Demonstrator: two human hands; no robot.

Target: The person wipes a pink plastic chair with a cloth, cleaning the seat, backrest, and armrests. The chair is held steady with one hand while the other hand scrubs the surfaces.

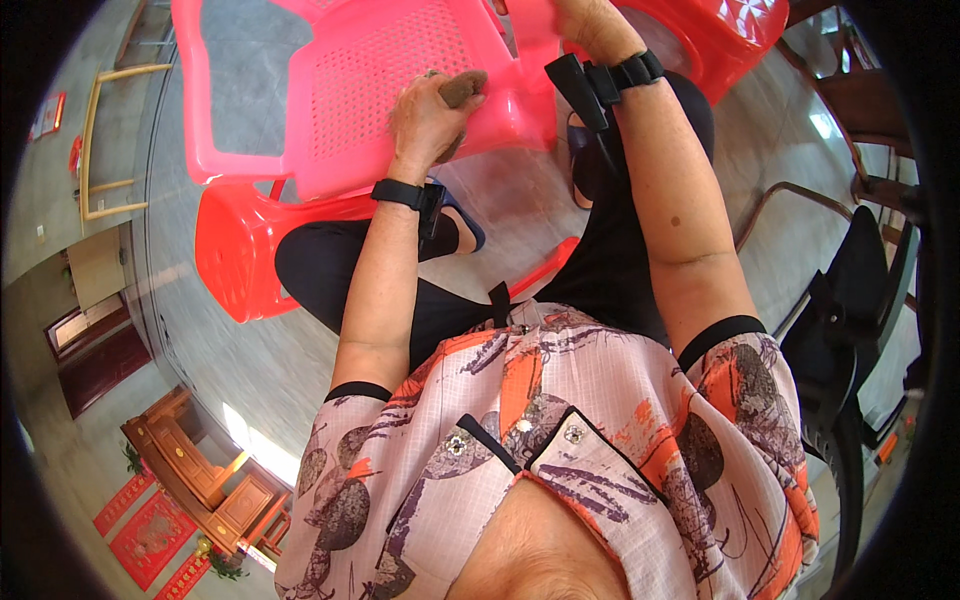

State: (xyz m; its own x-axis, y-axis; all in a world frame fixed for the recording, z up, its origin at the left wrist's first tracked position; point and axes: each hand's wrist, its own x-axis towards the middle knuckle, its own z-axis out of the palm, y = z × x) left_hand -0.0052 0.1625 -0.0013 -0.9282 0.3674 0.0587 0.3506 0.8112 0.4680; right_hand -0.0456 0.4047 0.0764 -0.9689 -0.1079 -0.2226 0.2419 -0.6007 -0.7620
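A pink plastic chair with a perforated panel is tilted in front of me at the top of the view. My left hand is closed around a crumpled brown cloth and lies against the chair, beside the panel's right edge. Part of the cloth hangs below my fingers. At the top edge, my right hand is by the right part of the same chair. It is smeared and cut off by the frame, so its grip is hidden. Black straps with small devices circle both wrists.
A red plastic stool stands at my left knee, under the pink chair. More red plastic seating is at the upper right. A dark folding chair stands on my right. Wooden furniture lines the far left.
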